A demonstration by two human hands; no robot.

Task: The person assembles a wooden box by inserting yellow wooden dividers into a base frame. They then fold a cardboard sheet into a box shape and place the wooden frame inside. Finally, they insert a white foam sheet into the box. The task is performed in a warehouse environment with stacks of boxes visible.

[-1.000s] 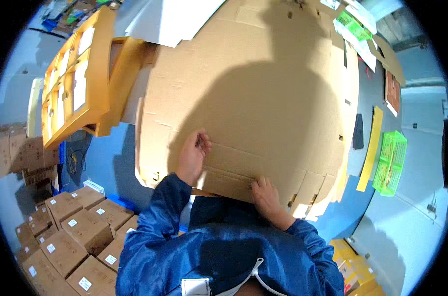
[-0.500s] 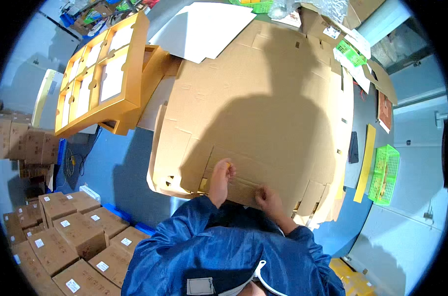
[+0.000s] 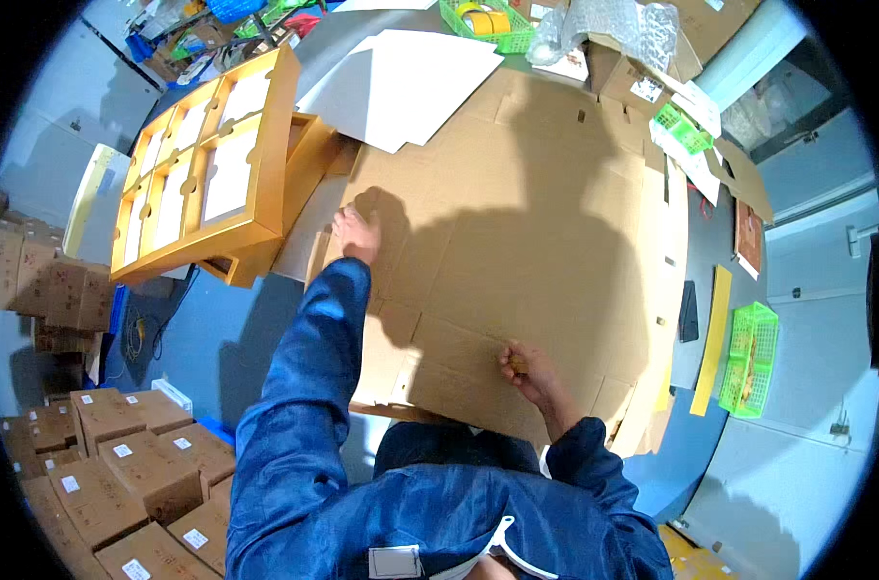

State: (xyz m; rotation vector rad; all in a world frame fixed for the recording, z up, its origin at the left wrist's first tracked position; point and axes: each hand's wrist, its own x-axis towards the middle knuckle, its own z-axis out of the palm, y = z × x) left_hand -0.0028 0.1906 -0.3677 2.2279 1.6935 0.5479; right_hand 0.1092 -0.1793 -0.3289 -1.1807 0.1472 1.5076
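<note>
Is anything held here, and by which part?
Cannot be told: left hand at the left edge of the cardboard, grip unclear; right hand curled over its near part, contents hidden.

Cardboard [image 3: 527,290] lies between divided tray [image 3: 198,250], left, and basket [image 3: 765,353], right

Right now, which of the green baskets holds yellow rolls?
The basket at the top edge: yellow rolls lie in it. The far-right basket shows brownish pieces; the upper-right basket shows no rolls.
</note>
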